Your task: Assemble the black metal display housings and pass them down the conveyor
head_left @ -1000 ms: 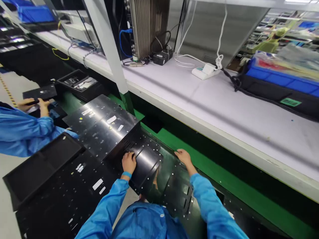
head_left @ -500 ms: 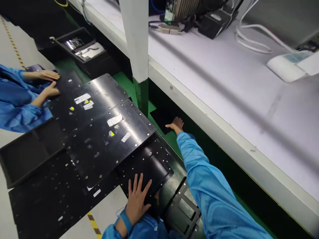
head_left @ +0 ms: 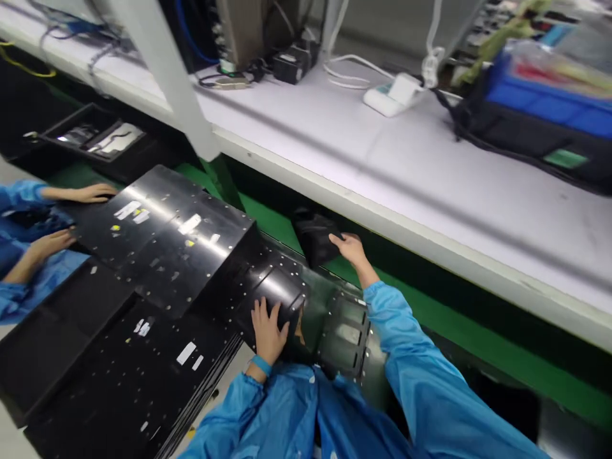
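Observation:
My left hand (head_left: 268,333) lies flat with fingers apart on a black plate (head_left: 281,288) that has a raised, shiny section and small holes. Below the shelf edge, my right hand (head_left: 352,248) grips a dark, flat black piece (head_left: 315,237) by its near corner, thumb on top. This piece is tilted up off the green surface, and blur hides its exact kind. Left of my hands, large black panels (head_left: 172,255) with white and yellow labels lie in a stack. A dark frame with slots (head_left: 345,335) rests to the right of my left hand.
A white shelf (head_left: 406,236) runs above my right arm, with a post (head_left: 153,70) at its left. On it are a white power strip (head_left: 389,95) and a blue bin (head_left: 549,95). A co-worker's hands (head_left: 52,245) touch the panels at left. A black case (head_left: 90,137) stands behind.
My right hand has closed on the black piece and raised it from the green surface. My left hand stays on the plate. The view has swung right, and the co-worker's hands have moved slightly apart.

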A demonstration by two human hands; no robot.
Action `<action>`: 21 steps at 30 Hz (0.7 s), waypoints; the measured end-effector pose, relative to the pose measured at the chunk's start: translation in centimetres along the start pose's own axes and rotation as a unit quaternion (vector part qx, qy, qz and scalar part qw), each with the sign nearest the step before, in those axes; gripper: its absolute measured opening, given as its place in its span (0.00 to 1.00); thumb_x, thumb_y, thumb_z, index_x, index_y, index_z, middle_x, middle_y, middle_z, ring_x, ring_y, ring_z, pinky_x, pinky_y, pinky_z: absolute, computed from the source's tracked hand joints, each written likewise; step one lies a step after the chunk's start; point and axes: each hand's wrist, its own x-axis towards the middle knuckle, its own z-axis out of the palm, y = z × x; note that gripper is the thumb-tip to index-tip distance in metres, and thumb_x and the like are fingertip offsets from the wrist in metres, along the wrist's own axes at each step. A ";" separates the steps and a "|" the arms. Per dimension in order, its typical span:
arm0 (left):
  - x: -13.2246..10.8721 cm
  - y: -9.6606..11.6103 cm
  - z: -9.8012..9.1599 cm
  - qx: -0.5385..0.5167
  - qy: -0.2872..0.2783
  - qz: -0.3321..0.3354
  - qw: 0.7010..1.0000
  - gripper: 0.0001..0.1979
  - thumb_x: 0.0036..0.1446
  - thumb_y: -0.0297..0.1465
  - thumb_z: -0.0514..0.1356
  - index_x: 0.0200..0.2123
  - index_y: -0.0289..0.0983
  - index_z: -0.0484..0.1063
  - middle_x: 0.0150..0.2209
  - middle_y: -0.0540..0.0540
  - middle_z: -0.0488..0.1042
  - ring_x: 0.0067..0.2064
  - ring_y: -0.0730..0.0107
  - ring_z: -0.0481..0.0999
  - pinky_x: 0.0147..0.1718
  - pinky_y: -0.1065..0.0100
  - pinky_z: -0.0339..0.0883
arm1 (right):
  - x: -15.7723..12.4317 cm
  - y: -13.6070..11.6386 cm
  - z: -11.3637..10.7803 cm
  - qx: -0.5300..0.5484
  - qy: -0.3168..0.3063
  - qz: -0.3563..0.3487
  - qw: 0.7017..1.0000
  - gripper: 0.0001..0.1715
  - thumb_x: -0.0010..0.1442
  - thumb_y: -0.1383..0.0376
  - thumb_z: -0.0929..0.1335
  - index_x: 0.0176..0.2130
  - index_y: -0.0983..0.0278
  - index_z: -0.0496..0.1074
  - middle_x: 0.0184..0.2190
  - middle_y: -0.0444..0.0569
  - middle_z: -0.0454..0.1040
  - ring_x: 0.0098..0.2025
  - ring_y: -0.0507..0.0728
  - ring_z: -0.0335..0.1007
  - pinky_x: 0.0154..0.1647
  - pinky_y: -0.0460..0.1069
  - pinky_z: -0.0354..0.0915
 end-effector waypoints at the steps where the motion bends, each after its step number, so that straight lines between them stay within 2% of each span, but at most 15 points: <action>1: -0.1 0.5 -0.5 -0.057 0.018 0.014 0.998 0.28 0.63 0.37 0.66 0.65 0.37 0.73 0.78 0.32 0.53 0.80 0.35 0.47 0.75 0.34 0.47 | -3.7 1.8 -1.9 0.067 0.002 0.021 0.998 0.34 0.60 0.37 0.73 0.36 0.66 0.81 0.31 0.50 0.80 0.37 0.62 0.76 0.40 0.53 0.69; 3: -0.1 1.8 -1.1 -0.196 0.017 0.019 0.980 0.30 0.65 0.43 0.66 0.66 0.39 0.72 0.77 0.34 0.55 0.79 0.43 0.53 0.76 0.42 0.52 | -11.5 5.0 -4.9 0.180 0.007 0.069 0.981 0.36 0.53 0.36 0.78 0.34 0.66 0.80 0.28 0.48 0.79 0.32 0.59 0.74 0.34 0.50 0.67; 5: 0.2 3.6 -1.0 -0.336 -0.048 -0.014 0.940 0.33 0.65 0.47 0.66 0.69 0.42 0.68 0.77 0.37 0.58 0.78 0.49 0.57 0.77 0.48 0.52 | -19.1 7.4 -6.4 0.282 0.021 0.115 0.952 0.35 0.48 0.38 0.81 0.33 0.66 0.80 0.27 0.48 0.80 0.29 0.57 0.73 0.32 0.49 0.66; 7: 0.4 5.9 0.1 -0.443 -0.135 -0.048 0.885 0.36 0.66 0.51 0.64 0.71 0.44 0.66 0.77 0.41 0.59 0.79 0.53 0.56 0.78 0.51 0.50 | -25.9 9.0 -6.1 0.381 0.041 0.163 0.909 0.34 0.46 0.39 0.82 0.32 0.66 0.80 0.27 0.49 0.81 0.28 0.56 0.73 0.31 0.49 0.67; 10: -0.3 9.7 2.6 -0.533 -0.255 -0.092 0.802 0.40 0.63 0.61 0.60 0.68 0.42 0.72 0.74 0.40 0.65 0.77 0.49 0.59 0.77 0.47 0.53 | -33.6 10.6 -3.1 0.492 0.057 0.222 0.840 0.32 0.45 0.41 0.83 0.31 0.65 0.80 0.27 0.50 0.82 0.27 0.56 0.74 0.31 0.49 0.68; 12: -1.8 11.6 4.3 -0.549 -0.311 -0.137 0.764 0.40 0.59 0.61 0.64 0.62 0.38 0.77 0.67 0.36 0.75 0.73 0.44 0.67 0.73 0.45 0.62 | -37.1 11.3 -0.6 0.531 0.060 0.242 0.810 0.30 0.46 0.43 0.84 0.31 0.65 0.81 0.28 0.50 0.82 0.28 0.56 0.75 0.32 0.50 0.69; 13: -2.7 12.3 4.9 -0.545 -0.324 -0.164 0.756 0.38 0.57 0.59 0.68 0.59 0.37 0.79 0.62 0.35 0.79 0.70 0.42 0.72 0.70 0.45 0.66 | -38.5 11.7 0.6 0.545 0.063 0.250 0.798 0.30 0.46 0.43 0.84 0.31 0.65 0.81 0.28 0.50 0.82 0.28 0.57 0.76 0.33 0.50 0.70; 16: -5.7 12.9 6.1 -0.514 -0.320 -0.236 0.760 0.32 0.47 0.47 0.78 0.51 0.37 0.80 0.48 0.38 0.86 0.59 0.42 0.82 0.61 0.47 0.77 | -41.7 12.6 3.0 0.564 0.084 0.269 0.776 0.30 0.46 0.42 0.84 0.31 0.64 0.81 0.27 0.49 0.82 0.28 0.57 0.76 0.35 0.51 0.70; 18: -7.4 12.7 6.5 -0.505 -0.328 -0.253 0.758 0.31 0.43 0.43 0.80 0.48 0.36 0.80 0.45 0.40 0.87 0.53 0.45 0.85 0.56 0.49 0.79 | -43.1 13.4 3.8 0.563 0.099 0.272 0.774 0.31 0.46 0.41 0.83 0.31 0.64 0.82 0.28 0.49 0.82 0.29 0.57 0.76 0.36 0.51 0.70; 21: -9.2 12.1 7.2 -0.494 -0.370 -0.248 0.746 0.30 0.41 0.40 0.81 0.45 0.34 0.80 0.43 0.39 0.87 0.48 0.49 0.87 0.53 0.53 0.80 | -44.4 14.7 4.2 0.557 0.115 0.270 0.777 0.32 0.47 0.40 0.82 0.33 0.64 0.82 0.29 0.50 0.83 0.32 0.59 0.77 0.39 0.52 0.70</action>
